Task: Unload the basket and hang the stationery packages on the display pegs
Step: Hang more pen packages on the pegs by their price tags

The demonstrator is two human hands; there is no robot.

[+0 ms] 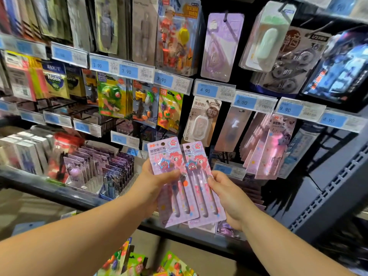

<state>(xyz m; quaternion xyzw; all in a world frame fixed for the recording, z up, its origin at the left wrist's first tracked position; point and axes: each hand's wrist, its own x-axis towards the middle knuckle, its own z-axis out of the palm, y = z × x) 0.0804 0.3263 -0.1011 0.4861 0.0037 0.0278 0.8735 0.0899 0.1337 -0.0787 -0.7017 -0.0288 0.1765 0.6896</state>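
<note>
Two pink pony pen packages are held up side by side before the peg wall. My left hand (157, 182) grips the left package (169, 156), thumb across its front. My right hand (227, 198) grips the right package (196, 156) at its right edge. The two cards overlap slightly. Each has a hang hole at its top. More of the same pink packages (266, 148) hang on a peg to the right, tilted. Colourful eraser packages (175, 265) lie below at the bottom edge; the basket itself is not visible.
Rows of blister packs (175, 36) hang on pegs above blue price labels (206, 90). Empty black pegs (65, 106) stick out at the left. A lower shelf (59, 192) holds boxed and purple items. A grey upright (334, 188) stands at the right.
</note>
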